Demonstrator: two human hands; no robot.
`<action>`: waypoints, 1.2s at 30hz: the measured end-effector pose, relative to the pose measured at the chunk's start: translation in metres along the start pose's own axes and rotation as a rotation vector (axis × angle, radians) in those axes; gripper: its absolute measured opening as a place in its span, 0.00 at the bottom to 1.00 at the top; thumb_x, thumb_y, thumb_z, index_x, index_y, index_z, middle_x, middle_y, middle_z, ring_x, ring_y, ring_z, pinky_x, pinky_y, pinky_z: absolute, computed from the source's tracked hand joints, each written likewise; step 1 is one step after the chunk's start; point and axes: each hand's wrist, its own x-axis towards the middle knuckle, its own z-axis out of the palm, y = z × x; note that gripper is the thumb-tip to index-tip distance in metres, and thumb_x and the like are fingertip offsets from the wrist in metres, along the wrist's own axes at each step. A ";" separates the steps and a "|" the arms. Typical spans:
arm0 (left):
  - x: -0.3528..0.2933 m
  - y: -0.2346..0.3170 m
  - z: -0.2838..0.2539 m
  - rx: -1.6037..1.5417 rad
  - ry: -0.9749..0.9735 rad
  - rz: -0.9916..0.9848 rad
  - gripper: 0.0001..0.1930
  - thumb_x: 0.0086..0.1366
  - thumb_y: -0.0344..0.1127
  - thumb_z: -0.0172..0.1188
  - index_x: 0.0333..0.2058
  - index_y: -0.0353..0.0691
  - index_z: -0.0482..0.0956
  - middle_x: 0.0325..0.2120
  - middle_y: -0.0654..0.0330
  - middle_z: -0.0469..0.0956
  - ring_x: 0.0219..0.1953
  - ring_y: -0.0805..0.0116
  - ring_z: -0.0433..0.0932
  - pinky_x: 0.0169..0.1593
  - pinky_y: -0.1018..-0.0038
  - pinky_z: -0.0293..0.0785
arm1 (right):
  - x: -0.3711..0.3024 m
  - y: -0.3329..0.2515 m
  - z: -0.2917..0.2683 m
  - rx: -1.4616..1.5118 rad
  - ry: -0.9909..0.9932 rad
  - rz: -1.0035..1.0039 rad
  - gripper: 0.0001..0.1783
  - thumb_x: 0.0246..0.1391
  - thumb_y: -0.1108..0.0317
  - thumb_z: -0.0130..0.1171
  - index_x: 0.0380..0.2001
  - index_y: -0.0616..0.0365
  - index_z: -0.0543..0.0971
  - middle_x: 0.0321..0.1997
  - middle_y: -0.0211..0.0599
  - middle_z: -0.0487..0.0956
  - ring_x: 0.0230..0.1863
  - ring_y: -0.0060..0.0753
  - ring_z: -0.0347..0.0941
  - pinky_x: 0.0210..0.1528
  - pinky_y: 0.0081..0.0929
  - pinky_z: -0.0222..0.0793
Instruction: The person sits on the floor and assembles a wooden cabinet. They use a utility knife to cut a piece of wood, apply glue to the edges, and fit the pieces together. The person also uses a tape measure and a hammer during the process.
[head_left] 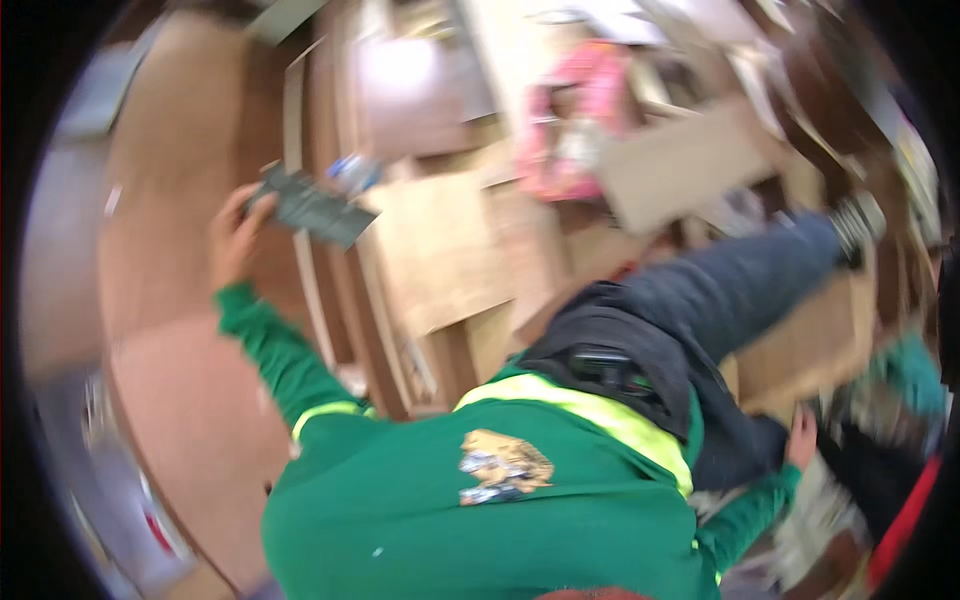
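My left hand [238, 232] is out to the left, its fingers closed on one end of a dark grey-green, flat rectangular piece [322, 212]. The piece reaches from the hand toward a light wooden panel [435, 250]; what it is made of is too blurred to tell. Low on the right, my right hand [802, 438] hangs beside my dark trousers, close to a dark thing on the floor side. Its fingers are smeared, so any grip there stays unclear.
A long brown board [165, 230] runs along the left. Pink plastic bag-like material [570, 115], a tan flat panel [685, 165] and a blue-white bottle-like thing [354, 174] lie ahead. Scattered boards crowd the floor. Teal material [910, 375] lies at the right.
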 end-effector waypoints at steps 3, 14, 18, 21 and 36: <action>0.031 0.106 0.076 -0.143 -0.267 0.343 0.12 0.71 0.35 0.58 0.46 0.33 0.79 0.38 0.65 0.76 0.35 0.77 0.69 0.39 0.80 0.63 | -0.028 -0.175 -0.015 0.453 0.136 -0.160 0.27 0.69 0.52 0.49 0.58 0.65 0.74 0.60 0.41 0.78 0.62 0.34 0.70 0.67 0.31 0.59; -0.157 0.439 0.541 -0.616 -1.816 0.863 0.13 0.67 0.40 0.65 0.41 0.35 0.81 0.32 0.65 0.79 0.34 0.79 0.73 0.39 0.77 0.71 | -0.102 -0.198 0.019 1.622 0.012 -0.371 0.55 0.56 0.40 0.62 0.74 0.59 0.49 0.70 0.57 0.61 0.72 0.45 0.60 0.67 0.46 0.62; -0.232 0.418 0.642 -0.537 -2.094 0.712 0.24 0.67 0.49 0.64 0.50 0.34 0.77 0.39 0.58 0.80 0.42 0.69 0.77 0.47 0.70 0.75 | -0.116 -0.162 0.043 1.990 0.322 -0.254 0.47 0.58 0.53 0.58 0.73 0.59 0.50 0.69 0.60 0.63 0.65 0.51 0.67 0.54 0.53 0.78; -0.245 0.366 0.728 -0.246 -0.854 1.330 0.35 0.65 0.58 0.62 0.58 0.33 0.71 0.51 0.46 0.76 0.55 0.52 0.74 0.58 0.58 0.70 | -0.115 -0.112 0.070 2.157 0.370 -0.256 0.41 0.60 0.55 0.54 0.71 0.60 0.55 0.68 0.59 0.65 0.60 0.48 0.72 0.51 0.50 0.79; -0.275 0.341 0.762 0.276 -0.800 1.258 0.49 0.58 0.72 0.57 0.68 0.44 0.62 0.71 0.37 0.48 0.74 0.36 0.40 0.70 0.34 0.33 | -0.042 0.016 0.106 1.965 0.620 0.325 0.30 0.64 0.48 0.45 0.62 0.55 0.69 0.59 0.40 0.77 0.55 0.35 0.76 0.47 0.37 0.74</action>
